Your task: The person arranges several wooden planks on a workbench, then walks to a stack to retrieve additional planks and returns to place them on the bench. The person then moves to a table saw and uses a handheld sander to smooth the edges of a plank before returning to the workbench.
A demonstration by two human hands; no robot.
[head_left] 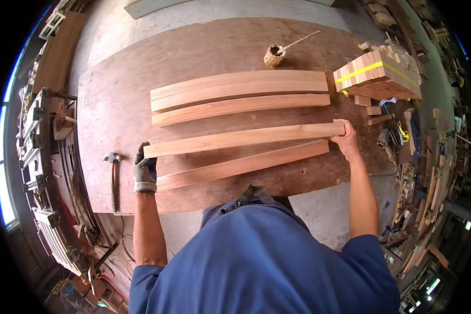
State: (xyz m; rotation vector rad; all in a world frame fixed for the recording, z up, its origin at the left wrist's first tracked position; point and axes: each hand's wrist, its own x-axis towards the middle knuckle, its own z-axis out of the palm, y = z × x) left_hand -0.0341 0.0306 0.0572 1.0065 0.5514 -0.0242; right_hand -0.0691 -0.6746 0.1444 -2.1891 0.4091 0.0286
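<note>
A long wooden plank (240, 138) spans between my two hands, above the brown worktable (110, 110). My left hand (145, 170), in a grey and dark glove, grips its left end. Bare, my right hand (346, 140) is closed round the right end. Just nearer to me lies another plank (235, 166), set at a slant and partly covered by the held one at its upper edge. Farther off, a single plank (240, 108) rests beside a pair of planks (240, 88) placed edge to edge.
A claw hammer (113, 180) lies at the table's left edge. At the far side stands a glue pot (273, 56) with a brush (298, 43) in it. Strapped wood blocks (374, 76) sit at the right, with small offcuts and tools near them. Wood-laden racks flank both sides.
</note>
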